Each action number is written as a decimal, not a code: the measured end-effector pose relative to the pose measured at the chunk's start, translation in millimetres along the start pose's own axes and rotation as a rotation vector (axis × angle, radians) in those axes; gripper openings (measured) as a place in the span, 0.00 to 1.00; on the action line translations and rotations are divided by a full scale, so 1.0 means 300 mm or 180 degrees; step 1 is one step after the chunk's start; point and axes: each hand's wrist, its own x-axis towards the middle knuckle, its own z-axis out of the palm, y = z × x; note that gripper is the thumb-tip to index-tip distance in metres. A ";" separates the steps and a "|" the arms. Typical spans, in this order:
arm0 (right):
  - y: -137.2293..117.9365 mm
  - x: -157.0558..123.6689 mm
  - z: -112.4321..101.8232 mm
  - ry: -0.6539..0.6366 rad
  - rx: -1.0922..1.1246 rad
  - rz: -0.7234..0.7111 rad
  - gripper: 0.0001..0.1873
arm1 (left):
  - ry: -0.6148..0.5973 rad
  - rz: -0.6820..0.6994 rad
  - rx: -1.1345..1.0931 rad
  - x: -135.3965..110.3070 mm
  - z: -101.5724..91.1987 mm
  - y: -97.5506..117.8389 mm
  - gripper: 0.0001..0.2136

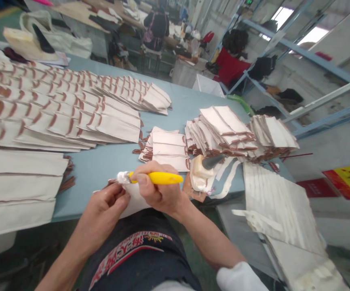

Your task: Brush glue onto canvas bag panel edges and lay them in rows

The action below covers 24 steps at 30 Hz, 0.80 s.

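Observation:
My right hand point(159, 192) is closed round a brush point(163, 178) with a yellow handle; its whitish head points left. Below the brush head, my left hand point(106, 204) pinches the edge of a white fabric piece point(134, 199) at the table's front edge. Part of that piece is hidden by my hands. Right of my right hand stands a cream-coloured container point(199, 171) with a dark cone-shaped spout, smeared white at its base. Just beyond my hands lies a small stack of white panels point(169, 147) with brown edges and brown loops.
Overlapping rows of white brown-edged panels point(53, 107) cover the table's left side. More piles point(223, 125) stand at the right. Larger white panels point(17, 182) lie front left, and a pale fabric stack point(281, 202) sits to the right. Behind the table, a person point(157, 26) sits.

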 end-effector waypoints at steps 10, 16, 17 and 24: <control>-0.016 -0.049 -0.039 0.0196 -0.0120 0.0409 0.12 | -0.0067 0.0118 -0.0276 -0.026 0.021 -0.027 0.14; -0.023 -0.008 0.055 0.0823 0.0223 0.0319 0.14 | 0.0050 0.0305 0.0117 -0.002 0.002 -0.062 0.13; -0.022 -0.010 0.045 0.1019 0.0287 0.0374 0.15 | 0.0149 0.0349 0.0220 0.017 -0.020 -0.071 0.12; 0.018 0.002 -0.058 0.2204 0.0765 0.1279 0.18 | 0.0888 0.0858 0.1088 0.145 -0.252 -0.026 0.11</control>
